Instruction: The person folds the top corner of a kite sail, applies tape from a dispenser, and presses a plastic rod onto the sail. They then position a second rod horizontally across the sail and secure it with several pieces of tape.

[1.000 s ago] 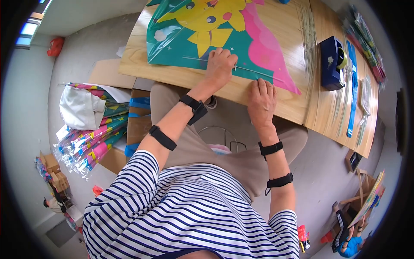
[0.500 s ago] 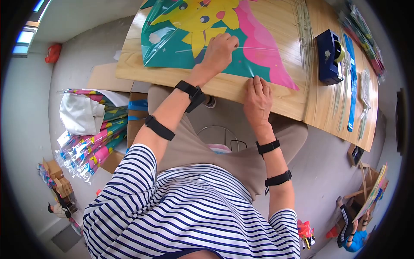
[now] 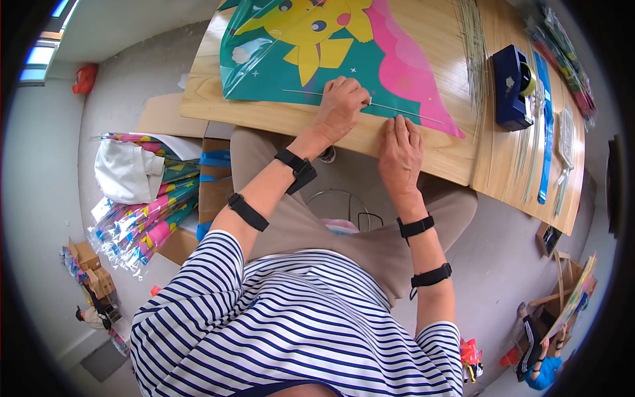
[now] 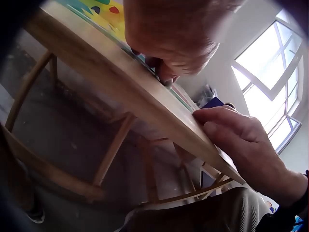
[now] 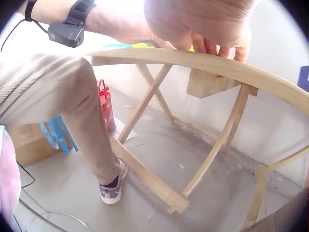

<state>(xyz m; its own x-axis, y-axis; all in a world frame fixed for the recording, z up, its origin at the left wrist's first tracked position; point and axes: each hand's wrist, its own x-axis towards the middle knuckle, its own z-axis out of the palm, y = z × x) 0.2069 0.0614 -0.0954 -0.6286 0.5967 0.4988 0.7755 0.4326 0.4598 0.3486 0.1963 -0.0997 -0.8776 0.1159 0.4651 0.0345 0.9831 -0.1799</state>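
On the wooden table (image 3: 317, 114) lies a glossy teal and pink sheet (image 3: 261, 83) with a yellow cartoon figure. A thin pale rod (image 3: 403, 111) crosses its near part. The left hand (image 3: 340, 109) curls over the rod and pinches it between thumb and fingers; a small white bit shows at the fingertips. In the left wrist view, that hand (image 4: 169, 36) is low over the table edge, its grip partly hidden. The right hand (image 3: 401, 155) rests its extended fingertips on the sheet's near edge, right of the left hand. The right wrist view shows the right hand (image 5: 200, 21) at the table edge.
To the right stand a blue tape dispenser (image 3: 512, 89), a bundle of thin sticks (image 3: 471, 53), a blue strip (image 3: 545, 132) and a clear box (image 3: 565, 135). Packaged colourful sheets (image 3: 155, 212) and a white cloth (image 3: 126, 171) lie at the left, beside a cardboard box (image 3: 215, 182).
The left hand moved up the sheet with the rod, then came back down toward the near edge. The right hand has stayed nearly in place at the edge.
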